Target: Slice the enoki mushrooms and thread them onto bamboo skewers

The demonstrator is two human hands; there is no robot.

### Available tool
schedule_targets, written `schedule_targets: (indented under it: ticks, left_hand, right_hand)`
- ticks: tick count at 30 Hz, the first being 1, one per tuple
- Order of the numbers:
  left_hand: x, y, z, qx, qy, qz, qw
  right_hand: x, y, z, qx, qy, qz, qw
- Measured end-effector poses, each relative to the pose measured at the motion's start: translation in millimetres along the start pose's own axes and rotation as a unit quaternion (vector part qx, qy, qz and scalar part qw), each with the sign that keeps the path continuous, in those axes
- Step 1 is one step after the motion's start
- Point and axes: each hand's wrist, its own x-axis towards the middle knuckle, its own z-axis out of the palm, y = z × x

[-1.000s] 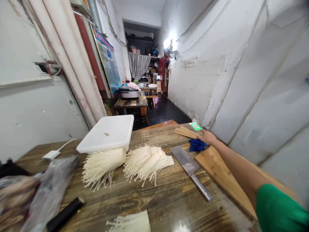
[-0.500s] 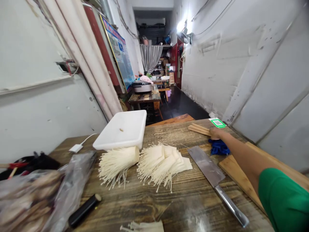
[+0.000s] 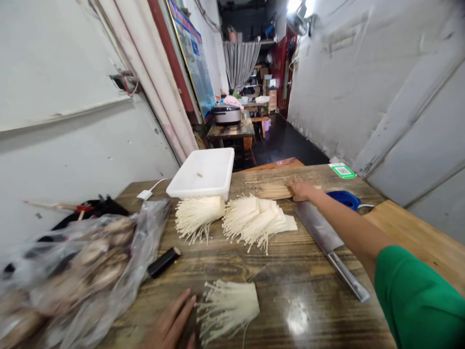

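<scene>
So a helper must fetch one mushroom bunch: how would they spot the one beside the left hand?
Find the dark wooden table, then its near edge. The enoki bunch lies there alone beside the left hand; the other enoki piles sit farther back by the white tray.

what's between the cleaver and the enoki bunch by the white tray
In the head view, a fanned pile of cut enoki lies between the cleaver and the enoki bunch by the white tray.
</scene>
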Motion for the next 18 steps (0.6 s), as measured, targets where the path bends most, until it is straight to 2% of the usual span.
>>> schedule_targets:
  ticks: [4, 8, 13, 18]
  left_hand:
    - [2.6, 9.0, -6.1, -0.027, 0.036, -0.011, 0.999]
    - [14.6, 26.1, -9.3, -0.072, 0.042, -0.04, 0.996]
    - [54.1, 50.5, -14.2, -0.136, 0.049, -0.01, 0.989]
    - [88.1, 52.1, -21.4, -0.128, 0.043, 0.014, 0.991]
  right_hand:
    - [-26.8, 5.5, -0.4, -0.01, 0.035, -0.028, 0.999]
    - [-43.8, 7.4, 5.6, -0.03, 0.047, -0.054, 0.997]
    - [-49.1, -1.6, 10.1, -0.062, 0.069, -0.039, 0.995]
    - [-46.6, -7.8, 18.5, -0.069, 0.092, -0.029, 0.993]
